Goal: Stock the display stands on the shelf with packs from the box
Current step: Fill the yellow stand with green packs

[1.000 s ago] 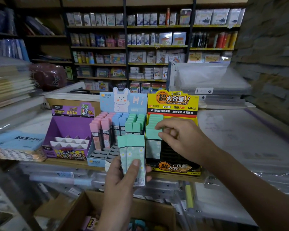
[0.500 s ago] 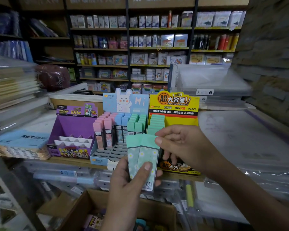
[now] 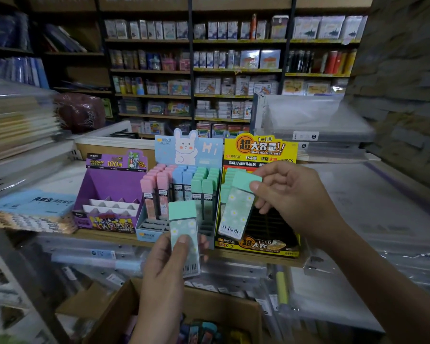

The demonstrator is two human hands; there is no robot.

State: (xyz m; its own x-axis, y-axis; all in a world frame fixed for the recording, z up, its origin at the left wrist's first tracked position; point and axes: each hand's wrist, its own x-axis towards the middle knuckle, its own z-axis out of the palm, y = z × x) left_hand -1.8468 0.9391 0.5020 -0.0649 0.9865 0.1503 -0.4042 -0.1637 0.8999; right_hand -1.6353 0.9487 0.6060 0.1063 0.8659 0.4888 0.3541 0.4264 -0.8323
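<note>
Shop: stationery aisle; wooden shelf [image 3: 246,255] carries the stands.
Yellow stand [image 3: 260,150]: front slots look empty.
Box [image 3: 229,310]: below the shelf edge.
Right hand [image 3: 291,194]: pinches mint pack [image 3: 236,209], tilted, over the yellow stand; nearer.
Left hand [image 3: 164,276]: grips second pack [image 3: 185,227] upright.

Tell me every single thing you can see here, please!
purple stand: one, purple, left on the shelf
blue stand: one, blue with a bunny, middle
yellow stand: one, yellow and black, right
pink packs: several, pink caps, blue stand's left
blue packs: several, blue caps, its middle
green packs: several, green caps, its right
left pack: one, green, upright
right pack: one, green, tilted before the yellow stand
box: one, brown, below the shelf
back shelves: many goods, far wall
left hand: grips the left pack
right hand: pinches the right pack's cap
</note>
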